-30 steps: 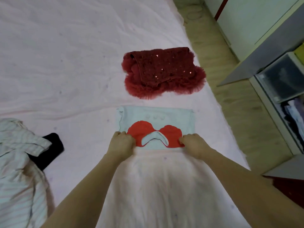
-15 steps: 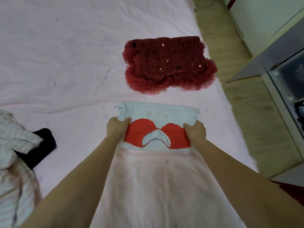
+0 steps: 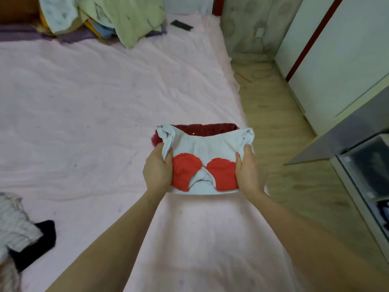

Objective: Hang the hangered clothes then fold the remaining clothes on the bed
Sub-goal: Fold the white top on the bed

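A dress with a pale blue top (image 3: 202, 148), two red shell shapes and a long pale pink skirt (image 3: 206, 234) is lifted off the pink bed (image 3: 84, 106). My left hand (image 3: 157, 171) grips the top's left edge and my right hand (image 3: 248, 171) grips its right edge. The skirt hangs down toward me between my forearms. A folded dark red sequinned dress (image 3: 202, 129) lies on the bed right behind the raised top, mostly hidden by it.
A striped shirt (image 3: 14, 224) and a black garment (image 3: 35, 241) lie at the bed's left front. Bedding and clothes (image 3: 105, 15) are piled at the bed's far end. Wooden floor (image 3: 280, 131), white wardrobe doors (image 3: 341, 55) and a grey shelf unit (image 3: 357, 127) are on the right.
Both hands have closed on the blue top's side edges and lifted it off the bed, up and forward over the red dress. The view has tilted up toward the bed's far end.
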The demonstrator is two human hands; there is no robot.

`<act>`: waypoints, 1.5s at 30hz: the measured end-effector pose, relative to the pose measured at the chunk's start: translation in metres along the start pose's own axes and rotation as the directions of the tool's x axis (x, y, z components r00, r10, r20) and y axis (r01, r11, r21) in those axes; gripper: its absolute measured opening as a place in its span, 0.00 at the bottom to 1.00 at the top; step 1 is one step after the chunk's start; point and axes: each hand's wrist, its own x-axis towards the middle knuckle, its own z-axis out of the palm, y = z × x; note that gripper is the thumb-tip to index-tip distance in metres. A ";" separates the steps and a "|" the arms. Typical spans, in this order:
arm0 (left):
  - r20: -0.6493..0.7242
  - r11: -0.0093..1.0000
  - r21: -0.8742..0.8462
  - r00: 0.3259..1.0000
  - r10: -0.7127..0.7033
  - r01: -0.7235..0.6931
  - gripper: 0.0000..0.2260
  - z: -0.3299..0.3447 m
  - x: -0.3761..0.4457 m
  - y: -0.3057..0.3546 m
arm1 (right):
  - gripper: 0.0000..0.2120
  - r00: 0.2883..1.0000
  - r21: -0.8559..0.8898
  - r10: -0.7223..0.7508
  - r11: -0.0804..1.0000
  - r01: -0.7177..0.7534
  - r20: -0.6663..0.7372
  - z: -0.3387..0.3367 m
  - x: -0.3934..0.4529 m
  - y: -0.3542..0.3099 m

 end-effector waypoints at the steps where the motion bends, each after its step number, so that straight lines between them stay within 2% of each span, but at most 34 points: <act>1: -0.015 1.000 0.019 1.000 -0.014 0.015 0.13 0.008 0.014 0.007 | 0.11 1.000 -0.010 0.002 1.000 -0.002 -0.012 0.000 0.020 -0.001; 5: -0.046 0.996 0.068 0.997 -0.060 0.063 0.10 0.034 0.059 0.018 | 0.09 1.000 0.050 -0.005 0.999 0.003 0.031 0.012 0.081 0.000; 9: -0.109 0.977 0.178 0.989 -0.099 0.118 0.13 0.061 0.089 0.004 | 0.09 0.998 0.004 -0.017 1.000 0.016 0.062 0.039 0.116 0.011; 11: -0.118 0.965 0.205 0.983 -0.141 0.163 0.15 0.071 0.096 -0.010 | 0.10 0.997 -0.018 0.007 1.000 -0.005 0.078 0.057 0.125 0.020; 14: -0.094 0.925 0.277 0.965 -0.246 0.262 0.17 0.085 0.094 -0.031 | 0.12 0.983 -0.053 0.048 0.998 -0.039 0.177 0.088 0.129 0.032; 16: -0.141 0.893 0.327 0.951 -0.276 0.308 0.20 0.090 0.091 -0.040 | 0.18 0.971 -0.078 0.096 0.994 -0.081 0.217 0.102 0.126 0.036; 17: -0.187 0.883 0.388 0.960 -0.207 0.265 0.22 0.093 0.092 -0.044 | 0.22 0.974 -0.094 0.112 0.991 -0.095 0.199 0.108 0.124 0.037; 18: -0.213 0.876 0.455 0.975 -0.070 0.162 0.23 0.094 0.094 -0.044 | 0.27 0.985 -0.104 0.095 0.991 -0.081 0.147 0.112 0.124 0.036; 19: -0.187 0.861 0.509 0.976 0.109 0.001 0.24 0.095 0.097 -0.042 | 0.29 0.995 -0.113 0.033 0.993 -0.022 0.095 0.112 0.122 0.033; 21: -0.015 0.764 0.557 0.916 0.402 -0.326 0.24 0.105 0.099 -0.034 | 0.29 0.980 -0.113 -0.191 0.974 0.196 0.053 0.117 0.119 0.023; 22: 0.093 0.712 0.558 0.885 0.457 -0.426 0.25 0.114 0.098 -0.031 | 0.28 0.950 -0.118 -0.306 0.943 0.312 0.068 0.124 0.117 0.021; 23: 0.199 0.680 0.560 0.874 0.443 -0.472 0.28 0.123 0.096 -0.028 | 0.28 0.916 -0.131 -0.384 0.909 0.397 0.112 0.131 0.114 0.020; 25: 0.343 0.663 0.606 0.896 0.280 -0.439 0.33 0.138 0.093 -0.036 | 0.32 0.885 -0.148 -0.400 0.886 0.441 0.239 0.145 0.109 0.028; 27: 0.353 0.659 0.663 0.924 0.144 -0.356 0.36 0.148 0.096 -0.062 | 0.37 0.891 -0.135 -0.311 0.919 0.371 0.330 0.158 0.108 0.043; 30: 0.345 0.672 0.655 0.928 0.141 -0.345 0.36 0.153 0.102 -0.082 | 0.37 0.911 -0.142 -0.197 0.954 0.263 0.364 0.168 0.112 0.061; 33: 0.405 0.680 0.644 0.910 0.086 -0.351 0.35 0.158 0.103 -0.083 | 0.35 0.878 -0.084 -0.119 0.980 0.178 0.464 0.169 0.114 0.064; 36: 0.498 0.681 0.635 0.867 0.000 -0.365 0.34 0.147 0.110 -0.065 | 0.33 0.847 -0.147 -0.057 0.977 0.157 0.529 0.156 0.114 0.050; 38: 0.503 0.702 0.605 0.864 0.028 -0.375 0.33 0.126 0.108 -0.047 | 0.31 0.870 -0.169 -0.095 0.965 0.199 0.483 0.138 0.107 0.028; 40: 0.463 0.756 0.551 0.883 0.076 -0.354 0.30 0.094 0.095 -0.034 | 0.28 0.869 -0.068 -0.222 0.958 0.279 0.442 0.113 0.090 -0.003; 43: 0.449 0.750 0.557 0.889 0.090 -0.357 0.27 0.028 0.060 -0.033 | 0.23 0.803 0.128 -0.405 0.912 0.390 0.437 0.070 0.049 -0.053; 45: 0.455 0.754 0.575 0.890 0.027 -0.317 0.22 -0.005 0.044 -0.041 | 0.19 0.779 0.163 -0.423 0.904 0.394 0.462 0.053 0.030 -0.072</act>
